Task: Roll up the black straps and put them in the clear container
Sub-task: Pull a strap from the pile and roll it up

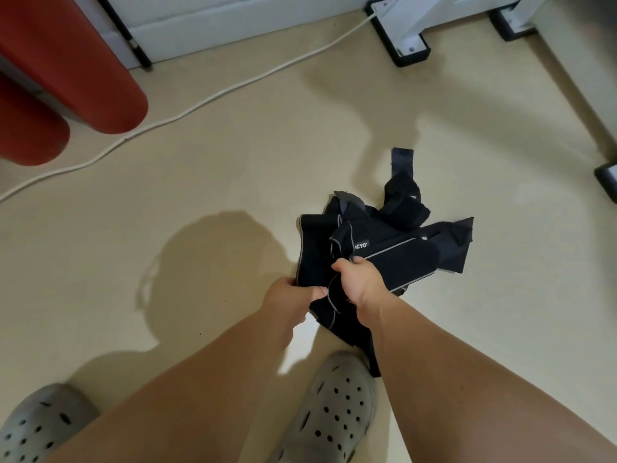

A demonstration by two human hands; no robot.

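Fingers of the right hand are curled and bunched together round a fold of the black straps. The left hand grips the same bundle just beside it, with the thumb pressed onto the cloth and the other fingers hidden beneath.

Location: the straps are a single tangled bundle held in both hands above the beige floor. Whether the bundle's far part rests on the floor cannot be told.

Surroundings, relative to the bundle:
- Two red cylinders stand well apart, beyond it to the left.
- A white frame on black feet stands beyond it.
- A white cable runs across the floor between them.
- A grey clog is on its near side, under a trailing end.

Handling, as judged: these are wide, soft fabric bands with grey edging. They look light and limp, neither fragile nor slippery. Being limp, they will sag and unroll unless kept taut, and being tangled, they must be separated first.

Recommended hold: the narrow strap tail projecting from the bundle's far side is a free end. Draw one strap out by such an end, then roll it flat from there. A small label sits at the bundle's centre.

Containers: no clear container appears in view, so its position and contents cannot be reported.
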